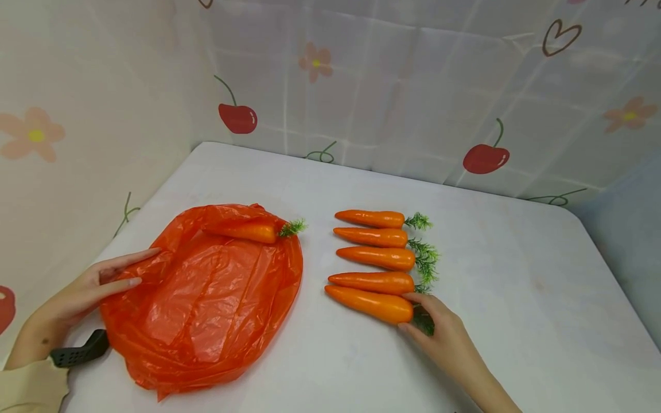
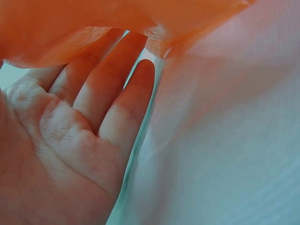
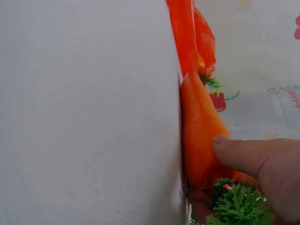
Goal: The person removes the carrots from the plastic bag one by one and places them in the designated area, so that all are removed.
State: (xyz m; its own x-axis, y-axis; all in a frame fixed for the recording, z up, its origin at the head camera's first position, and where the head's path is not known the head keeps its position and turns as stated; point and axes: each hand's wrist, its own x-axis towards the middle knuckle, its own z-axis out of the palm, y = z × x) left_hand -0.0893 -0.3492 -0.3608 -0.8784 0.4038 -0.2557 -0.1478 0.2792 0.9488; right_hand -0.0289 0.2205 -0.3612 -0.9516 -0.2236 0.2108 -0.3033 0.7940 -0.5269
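An orange plastic bag (image 1: 206, 304) lies spread on the table at the left, its mouth wide. My left hand (image 1: 90, 287) holds its left edge, thumb and forefinger on the film; in the left wrist view other fingers (image 2: 131, 93) extend beneath it. One carrot (image 1: 253, 232) lies at the bag's far rim, green top poking out. My right hand (image 1: 444, 330) pinches the nearest carrot (image 1: 369, 304) of a row at its thick leafy end, thumb and finger on opposite sides. In the right wrist view the thumb presses this carrot (image 3: 201, 136); its green leaves (image 3: 243, 204) show below.
Several other carrots lie roughly parallel beyond the held one, tips left, including the farthest carrot (image 1: 370, 218). They rest on a white table (image 1: 516, 275) against a cherry-patterned curtain (image 1: 382, 86). A dark strap (image 1: 80, 350) is around the left wrist.
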